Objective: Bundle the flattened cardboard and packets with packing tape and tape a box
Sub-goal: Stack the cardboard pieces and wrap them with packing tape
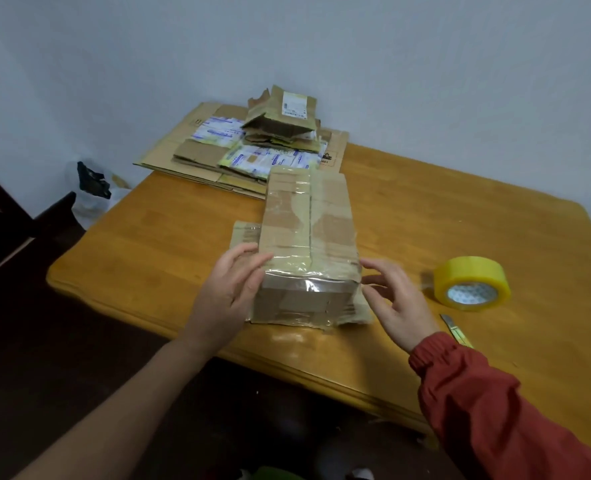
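Now the left hand [230, 289] presses flat against the taped cardboard box [308, 233]. The right hand [396, 303] is just beside it, fingers loosely spread.

Open passage over the desk [141, 244] left of the box [308, 233]. Blocked rightward by tape roll [471, 280] and knife [450, 323], behind by stacked cardboard [197, 155].

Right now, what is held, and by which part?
Nothing is gripped: left hand rests flat against the taped box at its near-left corner; right hand open beside it.

Wooden table [460, 220], plastic bag [93, 197] beside it
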